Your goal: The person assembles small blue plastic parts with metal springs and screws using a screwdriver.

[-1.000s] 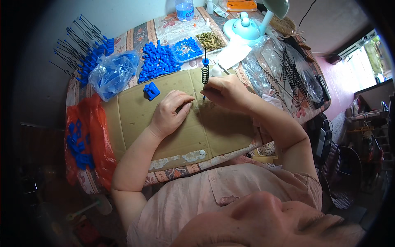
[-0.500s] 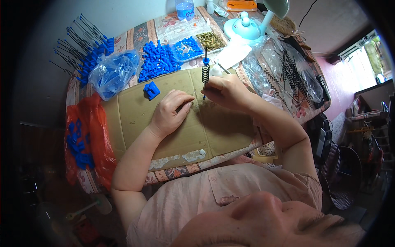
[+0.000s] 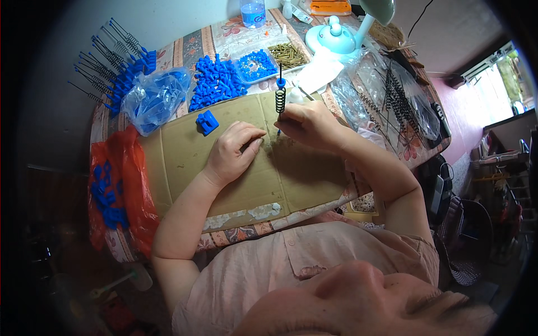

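Note:
My right hand pinches a black coiled wire spring with a straight stem, held upright above the cardboard. A blue plastic piece sits on the stem over the coil, and a small blue tip shows below my fingers. Close by on the left, my left hand rests on the cardboard sheet with its fingers curled toward the thumb; whatever it may hold is hidden. A blue plastic block with a slot lies beyond the left hand, apart from it.
At the back are a pile of blue caps, a tub of small blue parts and brass-coloured pins. Springs stand in a blue rack at left; loose black springs lie right. A red bag and pale-blue lamp flank them.

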Action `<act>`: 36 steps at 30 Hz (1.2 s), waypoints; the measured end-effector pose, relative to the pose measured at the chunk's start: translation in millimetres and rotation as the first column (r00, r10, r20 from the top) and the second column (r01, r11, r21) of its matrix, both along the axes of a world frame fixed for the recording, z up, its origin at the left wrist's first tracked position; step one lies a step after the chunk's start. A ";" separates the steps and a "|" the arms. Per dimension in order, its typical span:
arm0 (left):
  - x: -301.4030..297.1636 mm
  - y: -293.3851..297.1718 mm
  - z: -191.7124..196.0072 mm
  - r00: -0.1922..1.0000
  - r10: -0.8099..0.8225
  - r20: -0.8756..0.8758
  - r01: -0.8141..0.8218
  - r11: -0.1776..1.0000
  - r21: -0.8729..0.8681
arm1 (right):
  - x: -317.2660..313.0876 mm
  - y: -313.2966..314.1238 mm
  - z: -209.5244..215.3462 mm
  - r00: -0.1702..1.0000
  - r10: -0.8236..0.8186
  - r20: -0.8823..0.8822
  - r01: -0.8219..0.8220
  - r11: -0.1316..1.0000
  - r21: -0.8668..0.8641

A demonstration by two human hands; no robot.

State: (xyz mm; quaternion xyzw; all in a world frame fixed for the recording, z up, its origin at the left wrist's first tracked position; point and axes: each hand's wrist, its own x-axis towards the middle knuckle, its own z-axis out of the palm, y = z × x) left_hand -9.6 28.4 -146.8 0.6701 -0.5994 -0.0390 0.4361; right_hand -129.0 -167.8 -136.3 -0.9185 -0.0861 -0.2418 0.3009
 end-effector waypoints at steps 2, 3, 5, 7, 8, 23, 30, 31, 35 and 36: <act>-0.1 0.1 0.2 1.000 -0.002 0.004 0.001 1.000 0.007 | -0.2 -0.3 -0.8 1.000 -0.005 -0.008 0.005 1.000 0.002; -0.3 -0.2 0.5 1.000 -0.002 0.007 0.002 1.000 0.007 | -0.5 -0.4 -0.5 1.000 -0.005 -0.008 0.005 1.000 0.002; -0.4 0.5 0.4 1.000 0.001 0.008 -0.001 1.000 0.006 | -0.3 0.1 -0.1 1.000 -0.009 -0.024 0.009 1.000 -0.004; -0.3 0.8 0.3 1.000 0.000 0.003 0.000 1.000 0.013 | -0.5 0.1 -0.4 1.000 -0.008 -0.030 0.008 1.000 0.000; -0.2 0.8 0.5 1.000 0.000 0.003 0.000 1.000 0.013 | -0.6 0.0 -0.6 0.999 -0.007 -0.035 0.008 1.000 0.003; 0.7 1.9 -0.5 1.000 -0.001 0.009 0.001 1.000 0.008 | 0.4 2.4 0.8 1.000 0.002 0.008 -0.003 0.999 0.046; 2.0 5.1 -6.4 1.000 0.013 0.005 -0.013 1.000 0.017 | -11.0 -9.6 32.5 0.999 0.019 -0.038 -0.020 0.999 -0.028; 1.9 4.2 -6.4 1.000 0.019 0.002 -0.019 1.000 0.018 | -16.0 -13.3 38.8 0.990 0.034 -0.135 -0.040 0.998 -0.041; 3.8 5.0 -6.2 1.000 -0.004 -0.002 0.004 1.000 -0.011 | -24.6 -16.9 54.5 0.934 0.067 -0.351 -0.090 0.995 -0.050; 3.8 6.6 -6.7 1.000 -0.010 0.017 0.010 1.000 -0.029 | -24.6 -17.6 54.7 0.893 0.040 -0.449 -0.091 0.992 -0.092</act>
